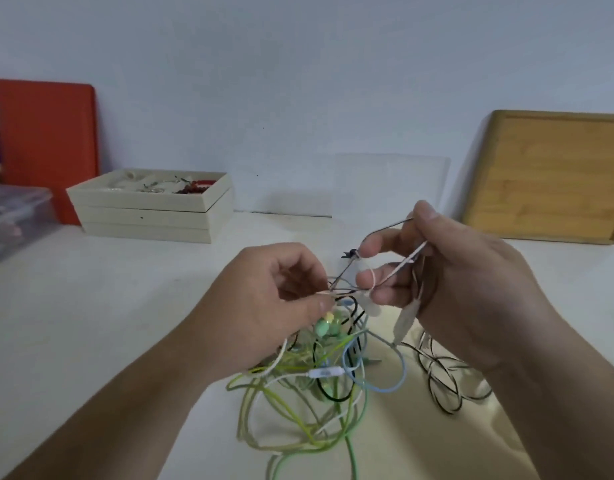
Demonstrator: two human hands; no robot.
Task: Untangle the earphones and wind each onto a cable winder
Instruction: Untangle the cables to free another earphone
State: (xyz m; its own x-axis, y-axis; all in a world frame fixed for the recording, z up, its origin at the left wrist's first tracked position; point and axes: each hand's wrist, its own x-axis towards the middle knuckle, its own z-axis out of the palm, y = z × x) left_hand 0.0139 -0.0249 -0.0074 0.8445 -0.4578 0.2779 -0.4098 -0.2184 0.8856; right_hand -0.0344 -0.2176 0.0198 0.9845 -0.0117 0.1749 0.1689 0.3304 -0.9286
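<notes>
At the near edge of the white surface lies a tangle of earphones, green, white, blue and black cables looped over each other. Just above it, the left hand pinches a few strands between thumb and fingers. The right hand holds a pale cable and a dark one, perhaps looped round a finger. Farther back stand stacked cream trays, an orange board and a wooden tray against the wall.

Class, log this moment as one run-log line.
stage: untangling | left hand: pinches cords | right hand: holds pink cord | tangle: on table | winder: unseen
</notes>
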